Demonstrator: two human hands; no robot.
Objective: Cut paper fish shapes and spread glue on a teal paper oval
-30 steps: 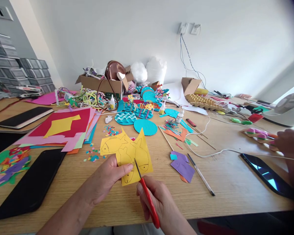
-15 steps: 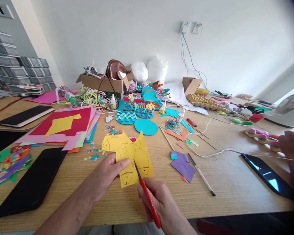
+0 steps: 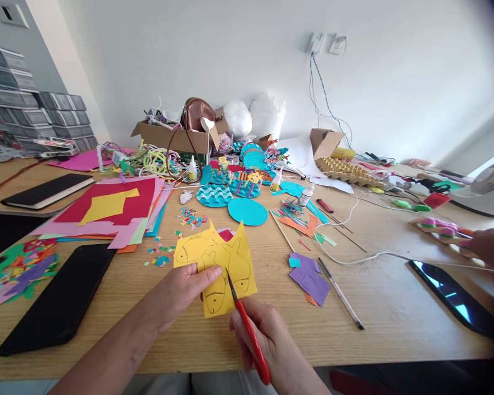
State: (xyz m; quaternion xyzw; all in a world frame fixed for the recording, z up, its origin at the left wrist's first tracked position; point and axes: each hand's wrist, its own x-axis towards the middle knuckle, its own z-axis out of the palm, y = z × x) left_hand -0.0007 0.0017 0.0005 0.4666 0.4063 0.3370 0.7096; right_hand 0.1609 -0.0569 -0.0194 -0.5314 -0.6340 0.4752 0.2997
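Observation:
My left hand (image 3: pixel 185 293) pinches a sheet of yellow paper (image 3: pixel 247 258) above the front of the table, its thumb on top of the sheet. Three fish outlines are drawn on the paper, and its far edge is cut into points. Red-handled scissors (image 3: pixel 247 329) are in my right hand (image 3: pixel 267 334), with fingers wrapped round the handles. The blades look closed or nearly so and lie at the middle of the sheet, between two fish, near my left thumb. Whether they cut into the paper there, I cannot tell.
Purple paper scraps (image 3: pixel 308 280) and a pen (image 3: pixel 341 293) lie to the right. Black phones (image 3: pixel 57 296) flank me. Colored paper sheets (image 3: pixel 107 208) are stacked left; glue bottles (image 3: pixel 307 195) and blue cardboard discs (image 3: pixel 247 212) stand farther back. Another person's hand (image 3: pixel 488 247) is at the far right.
The view has shifted slightly, so the table things sit a little farther right. Paper and scissors keep nearly the same place in my hands. The other person's hand has shifted slightly.

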